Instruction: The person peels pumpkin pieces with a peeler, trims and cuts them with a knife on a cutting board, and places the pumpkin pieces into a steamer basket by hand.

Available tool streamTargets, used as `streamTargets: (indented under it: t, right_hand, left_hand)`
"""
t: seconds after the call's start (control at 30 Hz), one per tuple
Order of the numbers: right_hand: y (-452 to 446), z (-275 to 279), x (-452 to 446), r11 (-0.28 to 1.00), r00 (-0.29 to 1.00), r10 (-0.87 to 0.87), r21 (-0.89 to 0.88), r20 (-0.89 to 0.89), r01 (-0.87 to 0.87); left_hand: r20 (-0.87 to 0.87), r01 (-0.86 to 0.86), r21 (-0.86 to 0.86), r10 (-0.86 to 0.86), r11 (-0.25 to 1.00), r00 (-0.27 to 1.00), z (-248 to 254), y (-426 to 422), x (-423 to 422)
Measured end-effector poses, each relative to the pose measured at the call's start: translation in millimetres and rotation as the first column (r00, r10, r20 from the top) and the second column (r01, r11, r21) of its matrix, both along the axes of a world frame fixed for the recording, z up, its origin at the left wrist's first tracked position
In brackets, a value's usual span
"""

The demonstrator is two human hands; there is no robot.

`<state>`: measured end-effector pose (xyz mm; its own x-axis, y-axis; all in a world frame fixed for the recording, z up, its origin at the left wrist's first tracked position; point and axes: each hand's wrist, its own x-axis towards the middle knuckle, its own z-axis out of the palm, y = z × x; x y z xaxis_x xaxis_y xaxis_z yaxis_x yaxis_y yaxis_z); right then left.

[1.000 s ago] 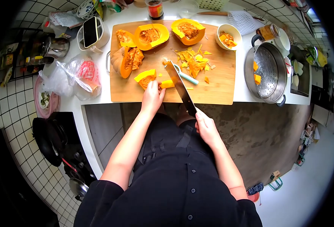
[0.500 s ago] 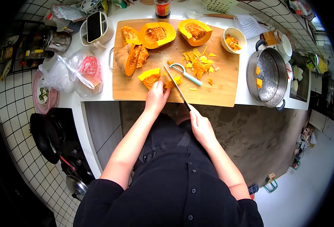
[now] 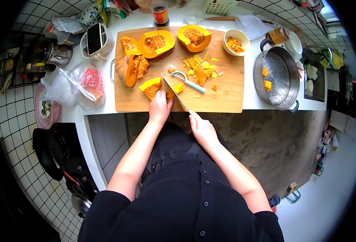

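My right hand (image 3: 203,128) is closed round the handle of a kitchen knife (image 3: 175,93). The blade points up and left over the wooden cutting board (image 3: 222,94), across a small peeled pumpkin piece (image 3: 178,88), with pumpkin on both sides of it. My left hand (image 3: 160,107) is closed, its fingertips on the pumpkin piece just left of the blade; the fingers partly hide it. A larger pumpkin wedge (image 3: 150,87) lies against those fingers. A pale blue peeler (image 3: 194,85) rests right of the knife, beside a heap of pumpkin peelings (image 3: 201,74).
Pumpkin halves (image 3: 157,43) and chunks sit along the board's back and left. A bowl of pumpkin scraps (image 3: 237,42) stands at its back right corner. Further right is a steel steamer pot (image 3: 277,76) holding pumpkin cubes. A plastic bag (image 3: 90,86) lies to the left.
The view has shifted slightly, so the board appears lower and further left. Both hands stay at the pumpkin piece, and the knife remains across it. Peeler and peelings keep their places on the board.
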<state>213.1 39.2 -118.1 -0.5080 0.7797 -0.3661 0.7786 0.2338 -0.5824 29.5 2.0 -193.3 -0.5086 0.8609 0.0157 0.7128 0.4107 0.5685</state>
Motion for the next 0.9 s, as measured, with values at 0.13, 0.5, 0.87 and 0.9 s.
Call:
streamTargets:
  t: [0.13, 0.5, 0.87, 0.9]
  right_hand:
    - [0, 2, -2, 1.0, 1.0, 0.001, -0.019, 0.029, 0.0]
    - [8, -3, 11, 0.994, 0.993, -0.048, -0.108, -0.112, 0.036]
    - [55, 62, 89, 0.967, 0.959, -0.255, -0.033, -0.121, 0.252]
    - [58, 57, 97, 0.967, 0.956, -0.228, 0.072, -0.186, 0.245]
  left_hand:
    - [-0.039, 0.047, 0.05, -0.045, 0.998, 0.998, -7, 1, 0]
    - [-0.024, 0.018, 0.077, -0.016, 0.997, 1.0, -5, 2, 4]
    - [-0.196, 0.028, -0.011, -0.03, 1.0, 0.98, 16, 17, 14]
    - [-0.196, 0.021, -0.056, -0.032, 0.998, 0.98, 14, 20, 15]
